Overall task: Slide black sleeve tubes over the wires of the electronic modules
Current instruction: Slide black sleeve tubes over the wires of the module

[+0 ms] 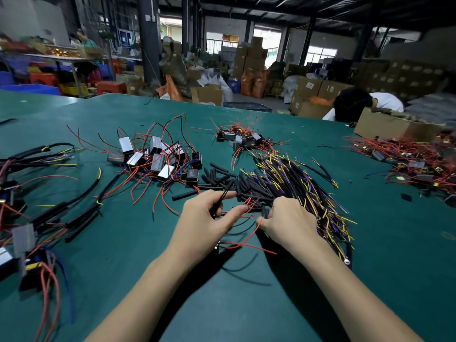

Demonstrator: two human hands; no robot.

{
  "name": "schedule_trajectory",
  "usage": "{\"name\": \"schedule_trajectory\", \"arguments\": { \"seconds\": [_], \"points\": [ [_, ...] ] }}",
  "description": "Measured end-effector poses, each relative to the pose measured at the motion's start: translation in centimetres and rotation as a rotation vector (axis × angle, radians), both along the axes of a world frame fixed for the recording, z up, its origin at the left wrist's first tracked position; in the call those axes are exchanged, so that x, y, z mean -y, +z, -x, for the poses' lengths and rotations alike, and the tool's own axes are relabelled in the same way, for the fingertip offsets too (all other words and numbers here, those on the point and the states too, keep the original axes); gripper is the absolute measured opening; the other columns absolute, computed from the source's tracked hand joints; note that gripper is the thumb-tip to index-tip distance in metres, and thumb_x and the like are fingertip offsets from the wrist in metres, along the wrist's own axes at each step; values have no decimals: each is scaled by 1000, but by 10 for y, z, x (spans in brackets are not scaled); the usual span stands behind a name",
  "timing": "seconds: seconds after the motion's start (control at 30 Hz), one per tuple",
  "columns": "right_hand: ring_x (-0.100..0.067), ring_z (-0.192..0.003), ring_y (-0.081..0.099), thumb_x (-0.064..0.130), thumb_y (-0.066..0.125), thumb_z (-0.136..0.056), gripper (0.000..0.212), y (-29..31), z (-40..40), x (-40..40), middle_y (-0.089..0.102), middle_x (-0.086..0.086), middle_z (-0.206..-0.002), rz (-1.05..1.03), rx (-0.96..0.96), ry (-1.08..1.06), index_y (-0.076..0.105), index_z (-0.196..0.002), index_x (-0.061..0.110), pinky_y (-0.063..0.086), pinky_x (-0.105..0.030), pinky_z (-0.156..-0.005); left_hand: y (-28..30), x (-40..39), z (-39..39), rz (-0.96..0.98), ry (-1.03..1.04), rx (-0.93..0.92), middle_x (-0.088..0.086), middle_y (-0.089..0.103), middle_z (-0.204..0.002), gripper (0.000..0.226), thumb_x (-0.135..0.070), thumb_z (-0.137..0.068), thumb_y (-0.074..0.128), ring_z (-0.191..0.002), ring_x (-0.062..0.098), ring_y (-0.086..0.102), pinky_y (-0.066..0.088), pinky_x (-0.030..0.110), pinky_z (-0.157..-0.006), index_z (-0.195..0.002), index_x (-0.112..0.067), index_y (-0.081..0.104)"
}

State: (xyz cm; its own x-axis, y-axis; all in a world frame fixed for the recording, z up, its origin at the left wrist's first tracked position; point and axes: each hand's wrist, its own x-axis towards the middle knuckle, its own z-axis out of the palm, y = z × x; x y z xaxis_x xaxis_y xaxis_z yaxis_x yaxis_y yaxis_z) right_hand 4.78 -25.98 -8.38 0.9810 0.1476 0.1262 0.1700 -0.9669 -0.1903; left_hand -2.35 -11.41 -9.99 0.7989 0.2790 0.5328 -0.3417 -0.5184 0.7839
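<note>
- Near edge of the green tabletop (246,304): both forearms reach in, and the hands meet around the middle of the surface.
- Left hand (204,223): fingers curled, pinching thin black and red wires (249,236) that trail back toward the near edge. Any module on these wires is hidden under the hand.
- Right hand (290,222): fingers curled into the near end of the black sleeve tubes (246,187), thumb against a red wire. Whether it has one tube isolated cannot be told.
- Judgement: the step in hand is picking a single tube and mating it to the held wires. To do it well, gather the wire tips together and even, hold them close to their ends so they do not buckle, and present the tube mouth square to them.
- Just beyond the right hand: a dense bundle of yellow and purple leads (303,183), touching the tubes; risk of snagging a stray lead.
- Beyond, toward the left: a heap of unsleeved modules (158,159).
- Left edge: finished sleeved assemblies (49,213).
- Far right corner: a cardboard box (392,125).
</note>
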Motion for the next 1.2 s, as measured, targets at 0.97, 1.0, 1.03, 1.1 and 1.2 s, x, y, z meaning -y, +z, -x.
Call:
{"name": "schedule_trajectory", "arguments": {
  "seconds": [0.97, 1.0, 1.03, 1.1, 1.2],
  "points": [
    [-6, -61, 58, 5, 59, -89, 8, 30, 8, -4, 64, 1, -72, -1642, -317, 355, 64, -86, 11, 47, -15, -59, 10, -6, 0, 559, -232, -124, 5, 74, -78, 9, -8, -88, 63, -70, 5, 67, 47, 10, -61, -88, -13, 71],
    [-7, -62, 59, 5, 60, -89, 7, 29, 9, -5, 65, -1, -73, -1598, -299, 360, 64, -86, 10, 47, -15, -59, 11, -5, 0, 558, -233, -124, 3, 74, -75, 11, -8, -88, 63, -67, 3, 65, 46, 9, -59, -87, -15, 72],
    [-8, -63, 60, 6, 60, -89, 7, 27, 9, -6, 65, -3, -75, -1558, -284, 355, 64, -86, 10, 48, -16, -60, 11, -5, 0, 554, -232, -121, 1, 72, -72, 12, -8, -88, 63, -63, 2, 62, 44, 9, -56, -86, -15, 73],
    [-9, -63, 61, 7, 62, -88, 6, 25, 11, -8, 66, -6, -77, -1525, -280, 343, 64, -84, 11, 48, -17, -60, 10, -4, 0, 538, -224, -105, -4, 68, -65, 10, -8, -87, 64, -56, 0, 57, 42, 9, -54, -84, -13, 72],
    [-10, -63, 61, 7, 63, -87, 9, 21, 12, -10, 65, -4, -72, -1552, -266, 333, 64, -80, 12, 47, -17, -60, 10, -2, -1, 520, -192, -60, -9, 62, -61, 7, -9, -85, 67, -54, 1, 52, 41, 10, -54, -82, -14, 70]
  ]
}}
